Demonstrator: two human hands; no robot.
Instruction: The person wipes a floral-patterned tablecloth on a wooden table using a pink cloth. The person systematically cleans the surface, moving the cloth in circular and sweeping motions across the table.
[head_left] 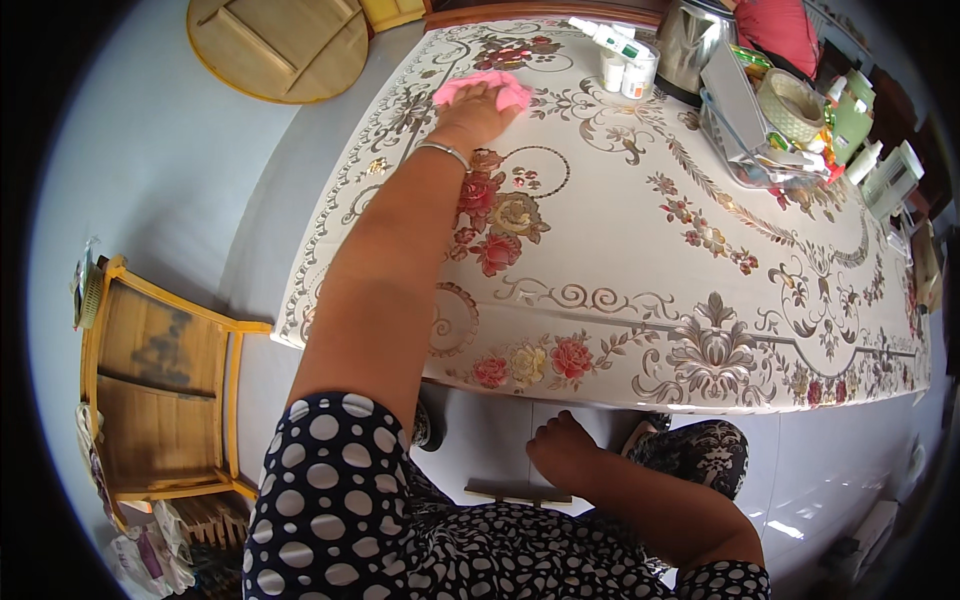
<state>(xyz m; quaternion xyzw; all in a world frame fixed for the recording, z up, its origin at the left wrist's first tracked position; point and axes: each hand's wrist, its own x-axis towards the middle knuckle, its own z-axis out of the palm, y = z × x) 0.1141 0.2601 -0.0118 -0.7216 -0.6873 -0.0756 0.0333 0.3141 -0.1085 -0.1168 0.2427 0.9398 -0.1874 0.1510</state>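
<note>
My left arm stretches far across the table, a silver bangle (444,150) on its wrist. Under the palm and curled fingers of my left hand (474,117) is a bunched pink cloth (513,94), pressed onto the patterned tablecloth (610,220) near the far left edge. Pink fabric shows around the fingers. Below the table's near edge, close to my body, my right hand (562,447) is curled into a loose fist, apart from the table. Nothing shows in it.
At the back right stand a clear container of white bottles (628,75), a metal kettle (692,45), a crowded plastic basket (735,145) and a green bottle (852,118). A wooden chair (160,385) is at the left. A round wooden board (280,50) leans beyond it.
</note>
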